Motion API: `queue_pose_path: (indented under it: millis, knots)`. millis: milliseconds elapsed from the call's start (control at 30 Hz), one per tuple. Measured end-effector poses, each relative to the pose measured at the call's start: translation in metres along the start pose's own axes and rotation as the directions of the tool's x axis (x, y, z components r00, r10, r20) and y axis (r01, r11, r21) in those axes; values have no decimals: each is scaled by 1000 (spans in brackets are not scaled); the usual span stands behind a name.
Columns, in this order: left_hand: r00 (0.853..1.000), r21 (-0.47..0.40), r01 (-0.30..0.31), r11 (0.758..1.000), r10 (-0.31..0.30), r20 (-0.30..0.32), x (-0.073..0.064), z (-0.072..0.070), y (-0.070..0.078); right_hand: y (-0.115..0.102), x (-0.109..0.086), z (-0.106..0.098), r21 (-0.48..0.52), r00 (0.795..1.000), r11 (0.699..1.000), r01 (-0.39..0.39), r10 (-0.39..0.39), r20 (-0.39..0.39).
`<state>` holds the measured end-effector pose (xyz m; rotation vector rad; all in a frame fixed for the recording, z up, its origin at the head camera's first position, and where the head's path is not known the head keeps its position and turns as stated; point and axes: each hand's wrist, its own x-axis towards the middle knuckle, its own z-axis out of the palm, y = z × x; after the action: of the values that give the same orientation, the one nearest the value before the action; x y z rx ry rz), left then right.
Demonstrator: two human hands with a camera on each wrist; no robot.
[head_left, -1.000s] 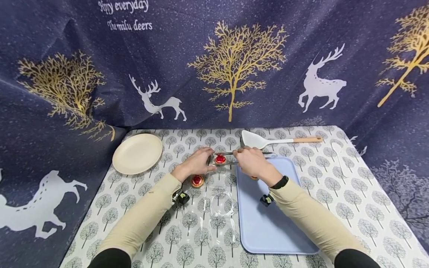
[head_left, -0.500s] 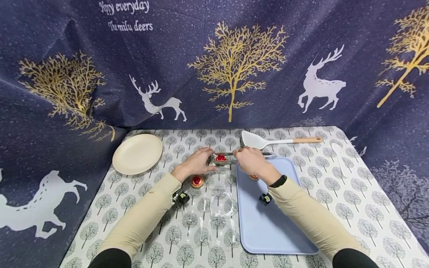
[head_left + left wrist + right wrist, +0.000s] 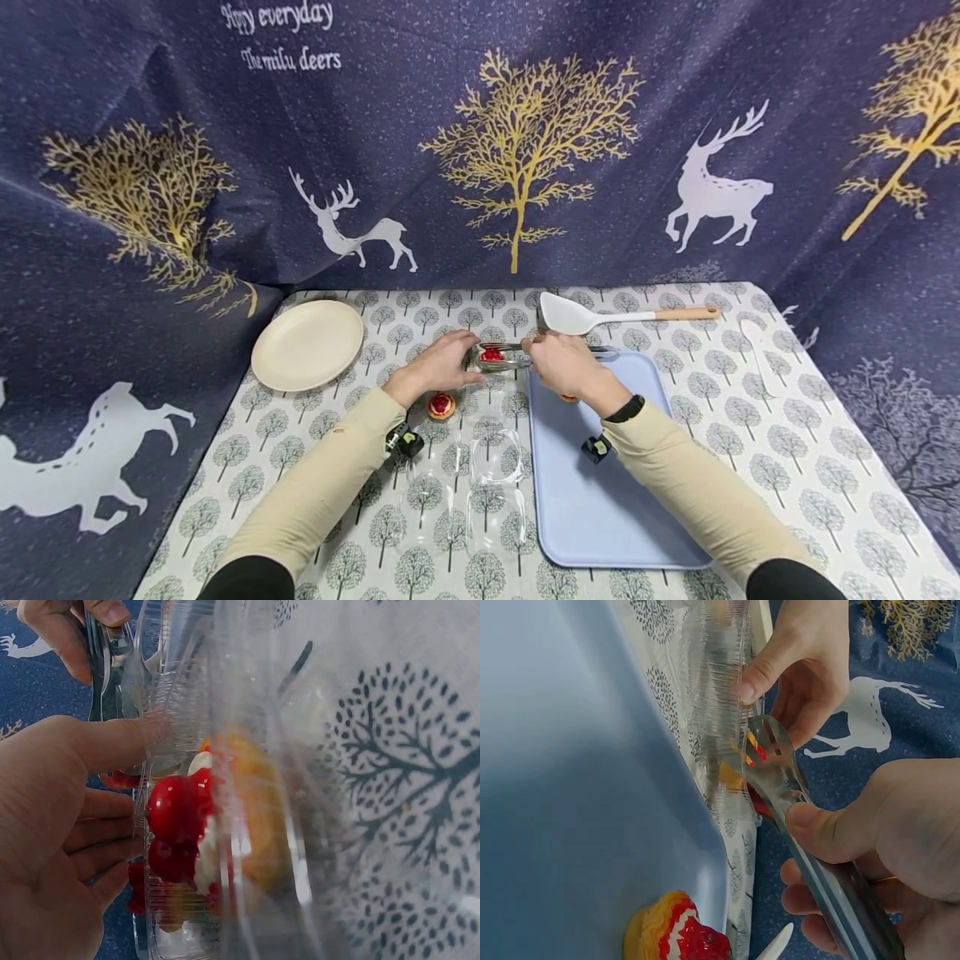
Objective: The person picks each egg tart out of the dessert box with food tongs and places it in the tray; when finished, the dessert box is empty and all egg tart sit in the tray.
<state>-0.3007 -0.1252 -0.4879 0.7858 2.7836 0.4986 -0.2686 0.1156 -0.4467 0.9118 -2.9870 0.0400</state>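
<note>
My left hand [image 3: 442, 361] grips the side of a clear plastic container [image 3: 720, 682], thumb on the near side and fingers behind its wall. My right hand [image 3: 562, 362] holds metal tongs [image 3: 829, 889], pointing left, around their middle. Between the tong arms in the head view shows a small tart [image 3: 492, 355] with a red topping. Another red-topped tart [image 3: 441, 405] lies below my left hand. Seen through the plastic in the left wrist view is a tart [image 3: 180, 817] with glossy cherries and white cream. A further tart [image 3: 676, 930] sits on the blue tray, partly under my right hand in the head view.
The pale blue tray [image 3: 600, 508] lies under my right forearm, right of the container's clear compartments [image 3: 498, 462]. A cream plate [image 3: 307, 344] stands at the back left. Behind my right hand lies a white turner [image 3: 570, 314] with a wooden handle; a slim white utensil [image 3: 761, 354] lies far right.
The tongs have shifted slightly, and their near arm now overlaps the lower edge of the tart between them. My left hand stays in place on the container.
</note>
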Motion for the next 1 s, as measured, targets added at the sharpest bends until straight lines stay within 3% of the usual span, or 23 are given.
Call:
queue_pose_path:
  millis: [533,1000]
  knots:
    - [1000,-13,4,1000,-4,-3,-1,-1,0,3,-8,-5,16,999,1000,18,-17,-44]
    - [1000,-26,-9,1000,9,-8,-1,0,-1,14,-28,-24,54,997,998,-43,46,-61]
